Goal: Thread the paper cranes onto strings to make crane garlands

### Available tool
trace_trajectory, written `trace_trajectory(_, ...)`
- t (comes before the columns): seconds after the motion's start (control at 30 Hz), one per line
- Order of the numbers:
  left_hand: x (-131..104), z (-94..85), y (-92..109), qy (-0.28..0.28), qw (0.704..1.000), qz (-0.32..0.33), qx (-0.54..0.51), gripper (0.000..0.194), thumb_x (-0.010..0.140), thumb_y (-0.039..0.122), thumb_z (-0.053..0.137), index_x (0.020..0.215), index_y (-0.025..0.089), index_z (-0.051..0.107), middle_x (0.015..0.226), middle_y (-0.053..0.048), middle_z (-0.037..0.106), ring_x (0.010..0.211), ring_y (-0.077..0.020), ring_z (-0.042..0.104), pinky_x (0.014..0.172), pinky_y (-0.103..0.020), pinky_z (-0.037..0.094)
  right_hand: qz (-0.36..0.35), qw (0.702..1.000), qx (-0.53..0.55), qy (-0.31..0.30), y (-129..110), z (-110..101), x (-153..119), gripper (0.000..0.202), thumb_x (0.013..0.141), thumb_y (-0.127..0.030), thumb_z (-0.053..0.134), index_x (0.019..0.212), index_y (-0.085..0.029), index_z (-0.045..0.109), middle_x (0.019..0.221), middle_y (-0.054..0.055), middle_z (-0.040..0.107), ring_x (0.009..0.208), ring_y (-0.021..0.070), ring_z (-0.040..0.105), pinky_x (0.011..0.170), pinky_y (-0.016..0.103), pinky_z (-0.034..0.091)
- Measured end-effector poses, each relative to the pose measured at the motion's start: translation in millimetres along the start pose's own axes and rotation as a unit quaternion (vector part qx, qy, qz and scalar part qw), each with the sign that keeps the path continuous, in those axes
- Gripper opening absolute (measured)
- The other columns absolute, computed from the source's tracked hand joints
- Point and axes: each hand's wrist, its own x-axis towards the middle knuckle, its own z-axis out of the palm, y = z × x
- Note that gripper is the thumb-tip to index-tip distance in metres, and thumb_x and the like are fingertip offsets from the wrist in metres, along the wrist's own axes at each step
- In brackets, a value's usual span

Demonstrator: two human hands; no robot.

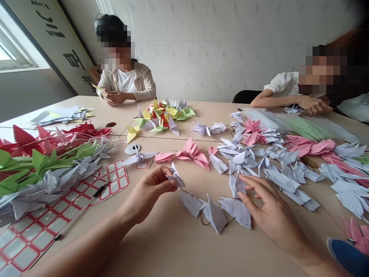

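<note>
At 11 o'clock, left hand [147, 192] pinches folded paper [177, 178], best kept light; at 2, right hand [272, 211], loosely spread, touches paper bird [235, 185].

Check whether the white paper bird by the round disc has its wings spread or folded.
Spread: the white bird has a wing reaching out on each side, beside the disc.

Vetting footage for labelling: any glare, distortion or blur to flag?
Head view: window nearly blown out at left; wall tiles skewed, wide-angle look; both seated people have pixelated faces; top-right corner dark, smeared; left hand and right hand readable.
</note>
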Motion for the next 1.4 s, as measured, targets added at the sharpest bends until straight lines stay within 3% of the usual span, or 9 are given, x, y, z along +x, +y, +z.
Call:
trace_trajectory(0.27, -12, 14.0, -5, 0.020, 0.986, 0.077, 0.147, 0.010, 0.082, 0.023, 0.063, 0.077, 0.019, 0.056, 0.071, 0.001, 0.060, 0.065, -0.0121, 0.050, 0.061, -0.024, 0.042, -0.129, 0.991, -0.005, 0.036, -33, -12, -1, 0.031, 0.093, -0.026, 0.052, 0.124, -0.024, 0.053, 0.112, 0.008, 0.062, 0.104, 0.0234, 0.060, 0.091, 0.036, 0.048)
trace_trajectory(0.47, -29, 23.6, -9, 0.019, 0.922, 0.189, 0.337, 0.008, 0.086, 0.014, 0.054, 0.083, 0.021, 0.053, 0.075, 0.002, 0.061, 0.067, -0.0110, 0.053, 0.062, -0.022, 0.042, -0.101, 0.984, 0.088, -0.116, -74, -4, 22, 0.036, 0.088, -0.028, 0.061, 0.123, -0.025, 0.054, 0.113, 0.006, 0.065, 0.104, 0.0232, 0.061, 0.085, 0.035, 0.051)
trace_trajectory(0.6, -35, 24.9, -16, 0.012, 0.891, 0.210, 0.402, 0.011, 0.087, 0.014, 0.054, 0.090, 0.023, 0.048, 0.078, 0.004, 0.061, 0.067, -0.0105, 0.055, 0.061, -0.020, 0.042, -0.048, 0.961, 0.160, -0.220, -95, 10, 40, 0.012, 0.084, -0.024, 0.067, 0.096, -0.026, 0.065, 0.091, 0.000, 0.068, 0.090, 0.0205, 0.063, 0.077, 0.032, 0.050)
trace_trajectory(0.63, -35, 25.3, -17, 0.011, 0.889, 0.209, 0.407, 0.010, 0.088, 0.016, 0.053, 0.091, 0.023, 0.048, 0.078, 0.004, 0.061, 0.067, -0.0106, 0.056, 0.061, -0.020, 0.043, -0.045, 0.959, 0.169, -0.224, -97, 14, 42, 0.002, 0.086, -0.026, 0.065, 0.088, -0.025, 0.064, 0.084, 0.000, 0.066, 0.084, 0.0195, 0.062, 0.073, 0.031, 0.049)
trace_trajectory(0.83, -30, 28.2, -11, -0.012, 0.911, 0.164, 0.380, 0.018, 0.082, 0.024, 0.067, 0.095, 0.020, 0.055, 0.086, 0.000, 0.063, 0.071, -0.0116, 0.058, 0.064, -0.021, 0.047, -0.056, 0.966, 0.175, -0.183, -90, 23, 36, 0.024, 0.093, -0.030, 0.053, 0.070, -0.021, 0.056, 0.067, -0.001, 0.054, 0.067, 0.0174, 0.056, 0.060, 0.027, 0.043)
trace_trajectory(0.97, -26, 26.3, -8, -0.032, 0.910, 0.171, 0.376, 0.018, 0.082, 0.030, 0.067, 0.074, 0.015, 0.061, 0.080, -0.003, 0.061, 0.069, -0.0121, 0.057, 0.061, -0.020, 0.046, -0.037, 0.954, 0.201, -0.217, -84, 21, 35, 0.031, 0.095, -0.036, 0.047, 0.069, -0.021, 0.055, 0.068, -0.001, 0.055, 0.067, 0.0162, 0.055, 0.060, 0.026, 0.042)
trace_trajectory(1.17, -29, 22.4, -11, -0.079, 0.792, 0.345, 0.498, 0.027, 0.092, 0.030, 0.052, 0.072, 0.015, 0.060, 0.072, -0.005, 0.063, 0.068, -0.0147, 0.055, 0.066, -0.025, 0.044, 0.027, 0.914, 0.260, -0.311, -84, 22, 36, 0.034, 0.095, -0.043, 0.045, 0.070, -0.022, 0.056, 0.065, -0.003, 0.056, 0.063, 0.0133, 0.055, 0.057, 0.022, 0.043)
trace_trajectory(1.23, -29, 22.5, -11, -0.076, 0.806, 0.322, 0.491, 0.025, 0.091, 0.031, 0.054, 0.072, 0.016, 0.060, 0.072, -0.005, 0.063, 0.068, -0.0143, 0.055, 0.065, -0.024, 0.043, 0.014, 0.922, 0.252, -0.295, -83, 23, 36, 0.034, 0.095, -0.042, 0.045, 0.070, -0.022, 0.056, 0.064, -0.003, 0.055, 0.061, 0.0129, 0.054, 0.055, 0.022, 0.042)
trace_trajectory(1.4, -25, 26.2, -5, -0.060, 0.930, 0.108, 0.345, 0.023, 0.084, 0.034, 0.064, 0.070, 0.015, 0.060, 0.068, 0.002, 0.054, 0.061, -0.0092, 0.047, 0.055, -0.018, 0.037, -0.157, 0.969, 0.164, -0.096, -81, 27, 34, 0.031, 0.095, -0.032, 0.049, 0.067, -0.020, 0.051, 0.062, -0.001, 0.054, 0.059, 0.0147, 0.051, 0.057, 0.027, 0.039)
